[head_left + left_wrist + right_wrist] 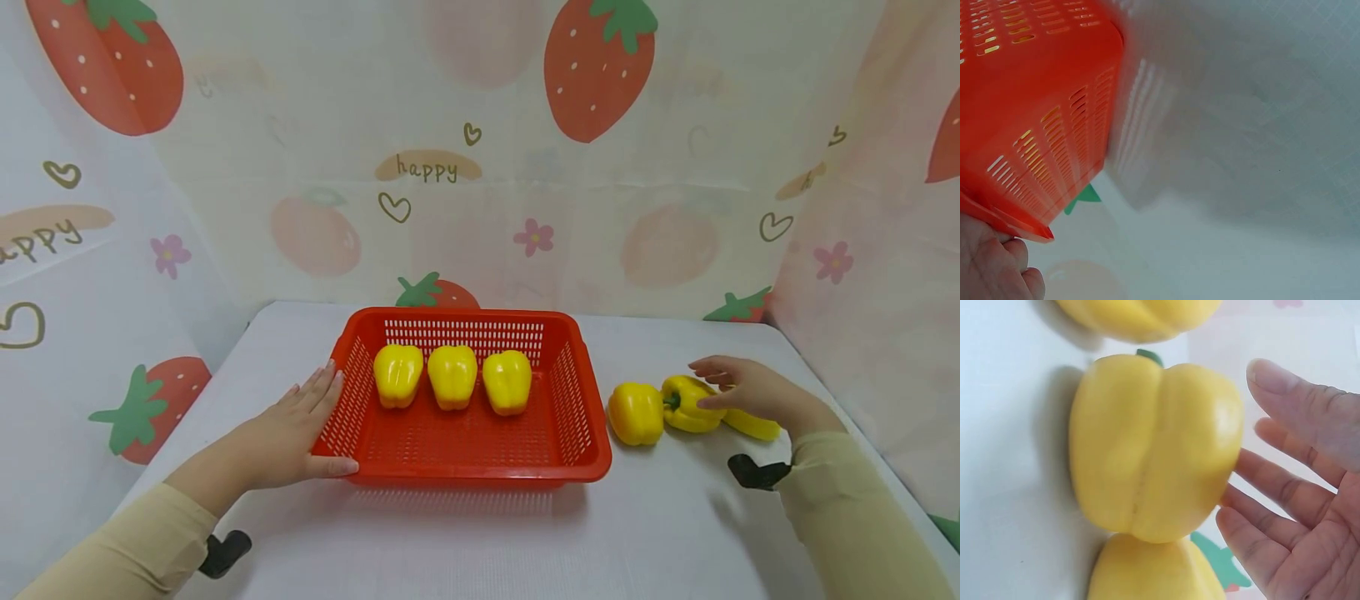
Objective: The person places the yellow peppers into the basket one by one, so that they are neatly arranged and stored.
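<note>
My left hand [288,437] rests along the left rim of a red plastic basket [480,477], fingers straight and thumb at the near corner. The left wrist view shows the basket's slotted wall [1016,81] above that hand [994,265]. Three yellow bell peppers stand in a row inside: left [398,377], middle [452,378], right [507,383]. Right of the basket, my right hand [761,393] hovers by a yellow bell pepper [684,410] with a green stem. The right wrist view shows its fingers spread loosely beside the pepper [1154,450]; contact is unclear.
Another yellow bell pepper [636,415] lies between the basket and that pepper. A further yellow piece [753,425] is partly hidden under the right hand. The white tabletop [450,550] is bounded by a strawberry-print cloth backdrop [495,233] behind and at both sides.
</note>
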### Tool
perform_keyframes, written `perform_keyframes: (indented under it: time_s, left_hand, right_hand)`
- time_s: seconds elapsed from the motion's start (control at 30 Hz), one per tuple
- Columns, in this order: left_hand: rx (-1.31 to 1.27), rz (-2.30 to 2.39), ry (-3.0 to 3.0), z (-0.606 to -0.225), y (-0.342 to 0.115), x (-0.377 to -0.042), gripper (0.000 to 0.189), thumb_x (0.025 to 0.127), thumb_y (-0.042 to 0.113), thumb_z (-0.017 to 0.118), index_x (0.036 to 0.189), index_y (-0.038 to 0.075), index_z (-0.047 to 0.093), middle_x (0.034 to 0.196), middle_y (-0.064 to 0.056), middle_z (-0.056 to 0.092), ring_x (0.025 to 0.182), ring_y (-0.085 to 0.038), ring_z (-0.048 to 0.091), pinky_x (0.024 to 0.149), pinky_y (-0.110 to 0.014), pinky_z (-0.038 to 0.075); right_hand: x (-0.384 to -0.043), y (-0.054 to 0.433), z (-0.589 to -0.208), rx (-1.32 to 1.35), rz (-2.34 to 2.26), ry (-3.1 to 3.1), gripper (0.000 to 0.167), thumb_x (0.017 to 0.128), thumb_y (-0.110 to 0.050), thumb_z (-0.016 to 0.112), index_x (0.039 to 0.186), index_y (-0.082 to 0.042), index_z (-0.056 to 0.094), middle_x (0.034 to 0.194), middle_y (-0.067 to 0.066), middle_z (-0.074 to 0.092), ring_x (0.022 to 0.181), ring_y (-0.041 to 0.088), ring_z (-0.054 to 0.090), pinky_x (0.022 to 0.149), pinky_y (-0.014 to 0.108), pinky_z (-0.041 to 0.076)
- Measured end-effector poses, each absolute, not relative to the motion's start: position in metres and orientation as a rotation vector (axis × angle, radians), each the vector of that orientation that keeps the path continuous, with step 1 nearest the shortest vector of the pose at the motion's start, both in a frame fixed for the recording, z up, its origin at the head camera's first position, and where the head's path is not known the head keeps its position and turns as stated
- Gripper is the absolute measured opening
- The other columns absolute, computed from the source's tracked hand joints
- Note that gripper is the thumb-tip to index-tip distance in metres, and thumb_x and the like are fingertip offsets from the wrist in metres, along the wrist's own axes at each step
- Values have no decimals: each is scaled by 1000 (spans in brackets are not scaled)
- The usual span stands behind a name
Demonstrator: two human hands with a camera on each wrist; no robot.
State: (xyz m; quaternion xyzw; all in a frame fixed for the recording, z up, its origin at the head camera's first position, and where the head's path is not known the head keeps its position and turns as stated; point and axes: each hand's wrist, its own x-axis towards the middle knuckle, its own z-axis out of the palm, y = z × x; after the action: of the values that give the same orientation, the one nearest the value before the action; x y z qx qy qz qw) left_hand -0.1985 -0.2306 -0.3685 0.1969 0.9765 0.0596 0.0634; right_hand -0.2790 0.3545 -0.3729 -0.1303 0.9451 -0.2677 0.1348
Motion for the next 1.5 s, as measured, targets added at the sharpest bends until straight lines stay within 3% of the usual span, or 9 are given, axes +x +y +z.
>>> perform_keyframes:
  time_s: [0.4,0.63,1.1,1.3,1.5]
  left_hand:
    - [597,177,2953,-372,-232,-201,119,66,78,51,145,-1,9,152,-19,5,138,-37,7,107,-55,17]
    - [591,177,2951,-372,-232,-201,119,66,77,53,145,-1,9,152,-19,6,138,-37,7,107,-56,17]
    - [587,172,2949,-373,-231,-202,119,66,77,52,145,0,9,152,-18,5,138,-36,7,107,-55,17]
    - [585,177,2948,-373,-231,-202,119,66,77,52,146,0,9,152,-18,5,138,-36,6,107,-55,16]
    - [595,183,2952,-372,-232,-201,118,66,77,52,145,0,9,152,-19,5,138,-36,6,107,-56,16]
  right_hand:
    - [-281,354,-383,-362,-760,2731,63,81,-34,68,129,1,46,129,28,45,117,46,41,98,60,30]
    - [-280,355,-382,-357,-713,2735,61,81,-33,68,128,-1,47,127,25,47,113,44,46,93,58,36]
    - [-271,359,-384,-301,-614,2738,69,78,-36,70,134,-5,42,121,27,50,106,40,48,88,64,35]
    - [-265,360,-383,-320,-557,2753,73,77,-34,72,136,-6,39,114,22,55,98,33,51,85,60,39]
    - [-260,361,-385,-329,-595,2762,78,73,-34,76,134,-4,38,102,15,57,90,26,55,81,49,47]
